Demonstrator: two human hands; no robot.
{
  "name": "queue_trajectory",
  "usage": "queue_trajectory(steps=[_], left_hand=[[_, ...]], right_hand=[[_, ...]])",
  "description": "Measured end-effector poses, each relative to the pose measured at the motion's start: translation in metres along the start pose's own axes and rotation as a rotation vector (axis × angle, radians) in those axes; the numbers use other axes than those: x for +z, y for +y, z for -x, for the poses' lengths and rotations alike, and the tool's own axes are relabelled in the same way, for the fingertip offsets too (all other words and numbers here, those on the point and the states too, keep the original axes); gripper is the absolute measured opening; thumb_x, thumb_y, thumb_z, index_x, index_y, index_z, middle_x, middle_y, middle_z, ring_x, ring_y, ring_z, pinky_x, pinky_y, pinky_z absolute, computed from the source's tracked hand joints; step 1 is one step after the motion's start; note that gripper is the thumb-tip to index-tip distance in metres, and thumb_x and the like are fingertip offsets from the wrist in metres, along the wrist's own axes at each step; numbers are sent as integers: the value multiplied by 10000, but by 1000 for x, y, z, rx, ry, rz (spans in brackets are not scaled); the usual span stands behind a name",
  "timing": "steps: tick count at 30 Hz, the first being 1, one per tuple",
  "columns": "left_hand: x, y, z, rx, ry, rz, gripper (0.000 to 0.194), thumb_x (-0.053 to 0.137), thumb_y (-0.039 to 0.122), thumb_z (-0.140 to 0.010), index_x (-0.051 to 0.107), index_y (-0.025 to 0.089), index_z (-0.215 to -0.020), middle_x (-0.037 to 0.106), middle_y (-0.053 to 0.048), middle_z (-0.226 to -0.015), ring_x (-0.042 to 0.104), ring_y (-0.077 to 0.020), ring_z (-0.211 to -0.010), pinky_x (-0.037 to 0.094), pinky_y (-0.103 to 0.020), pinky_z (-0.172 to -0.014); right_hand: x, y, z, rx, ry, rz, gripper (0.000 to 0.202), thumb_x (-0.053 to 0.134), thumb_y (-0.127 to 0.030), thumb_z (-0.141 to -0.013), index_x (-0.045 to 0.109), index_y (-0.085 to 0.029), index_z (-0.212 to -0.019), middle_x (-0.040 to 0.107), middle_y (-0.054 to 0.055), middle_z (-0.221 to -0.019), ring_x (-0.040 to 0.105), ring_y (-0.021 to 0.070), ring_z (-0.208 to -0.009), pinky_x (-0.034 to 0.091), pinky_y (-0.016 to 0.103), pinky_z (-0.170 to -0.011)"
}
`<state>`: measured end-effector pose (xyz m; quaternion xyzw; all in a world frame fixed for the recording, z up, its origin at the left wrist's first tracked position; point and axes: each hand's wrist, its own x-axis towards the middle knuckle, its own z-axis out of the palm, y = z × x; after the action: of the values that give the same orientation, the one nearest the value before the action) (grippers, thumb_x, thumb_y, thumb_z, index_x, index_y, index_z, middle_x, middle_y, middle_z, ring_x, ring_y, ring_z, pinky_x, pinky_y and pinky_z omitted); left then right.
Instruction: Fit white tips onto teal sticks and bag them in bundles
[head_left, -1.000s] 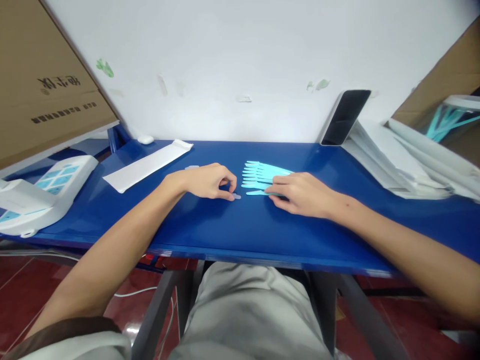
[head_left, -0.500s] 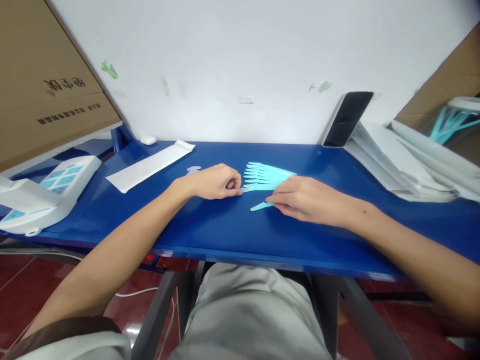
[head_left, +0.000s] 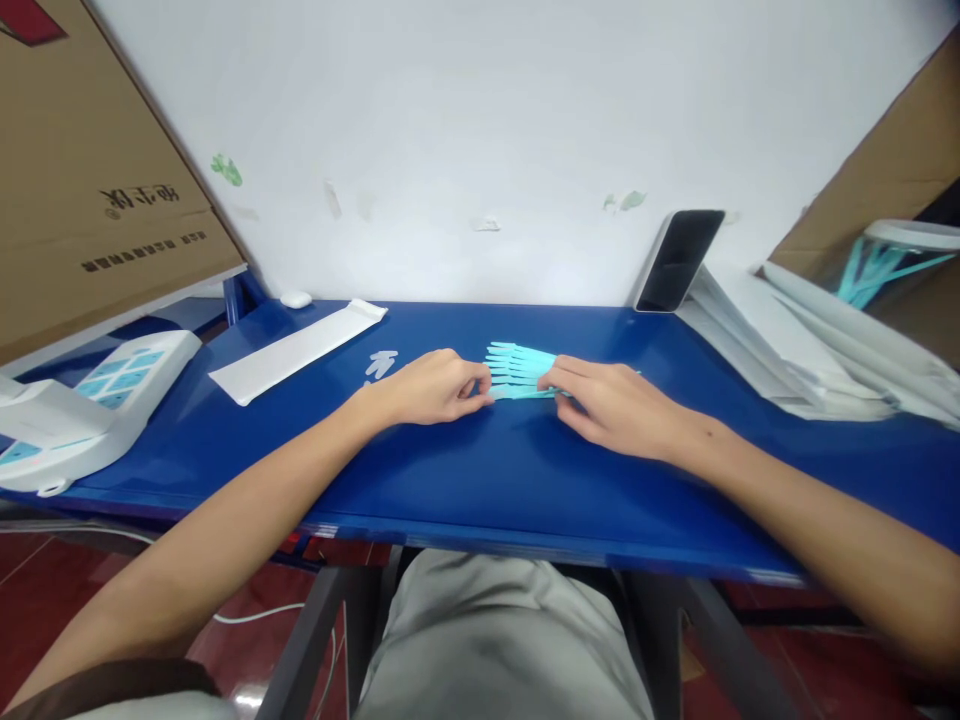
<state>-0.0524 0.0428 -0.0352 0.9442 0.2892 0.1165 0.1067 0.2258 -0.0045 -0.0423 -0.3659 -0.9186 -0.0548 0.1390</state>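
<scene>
Several slim turquoise plastic sticks lie side by side in a fan on the blue table, their narrow ends pointing left. My right hand covers their right ends, its fingertips closed on the nearest turquoise stick of the row. At the left tips is my left hand, thumb and forefinger pinched together. What sits in that pinch, if anything, is too small to make out. Small translucent pieces lie loose just beyond my left wrist.
A flat white packet lies at the left, near a white device with blue panels and a small white case. A phone leans on the wall, beside stacked white packets. A tub of turquoise sticks stands far right.
The separate turquoise stick in my right hand has moved up against the row. My left hand stays by the tips; the clear piece at its fingertips no longer shows. The view has tilted slightly upward.
</scene>
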Motion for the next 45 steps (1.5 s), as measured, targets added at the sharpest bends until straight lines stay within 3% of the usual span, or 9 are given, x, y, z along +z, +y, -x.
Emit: queue_trajectory(steps=[8, 17, 24, 30, 36, 45], left_hand=[[7, 11, -4, 61, 27, 38, 371, 406, 376, -1057, 435, 202, -730, 468, 16, -653, 402, -137, -573, 292, -295, -602], [10, 20, -6, 32, -95, 393, 358, 428, 355, -1057, 670, 162, -877, 622, -2, -731, 526, -122, -627, 383, -245, -623], [9, 15, -6, 19, -110, 460, 352, 443, 365, -1047, 604, 168, -805, 602, 9, -713, 500, -110, -606, 378, -239, -609], [12, 19, -5, -4, -62, 498, 388, 449, 412, -1034, 530, 171, -742, 471, 25, -655, 392, -110, -587, 332, -255, -574], [18, 19, -6, -42, -19, 629, 393, 480, 417, -1023, 519, 164, -725, 481, 18, -663, 386, -97, -571, 317, -248, -541], [24, 13, -8, -98, -27, 807, 476, 592, 564, -955, 513, 167, -705, 415, 30, -623, 328, -86, -533, 277, -236, -481]], right_hand=[[3, 0, -2, 155, 36, -49, 267, 386, -245, -1038, 645, -197, -1086, 728, 64, -1012, 663, 210, -828, 365, 314, -643], [1, -4, -2, 107, 41, -66, 347, 355, -320, -1075, 641, -197, -921, 699, 51, -876, 603, 180, -731, 300, 307, -606], [1, -3, -4, 87, 26, -58, 354, 351, -338, -1076, 612, -201, -881, 693, 47, -859, 579, 177, -706, 296, 307, -609], [1, 0, -3, 56, -43, -170, 367, 336, -338, -1086, 579, -208, -844, 693, 38, -845, 579, 181, -713, 343, 314, -646], [-4, -1, -2, 54, -59, -242, 368, 337, -357, -1091, 539, -214, -819, 690, 35, -838, 572, 176, -691, 361, 314, -668], [-4, -9, -3, 106, -64, -257, 390, 314, -371, -1094, 459, -224, -763, 612, 17, -729, 525, 166, -630, 334, 307, -627]])
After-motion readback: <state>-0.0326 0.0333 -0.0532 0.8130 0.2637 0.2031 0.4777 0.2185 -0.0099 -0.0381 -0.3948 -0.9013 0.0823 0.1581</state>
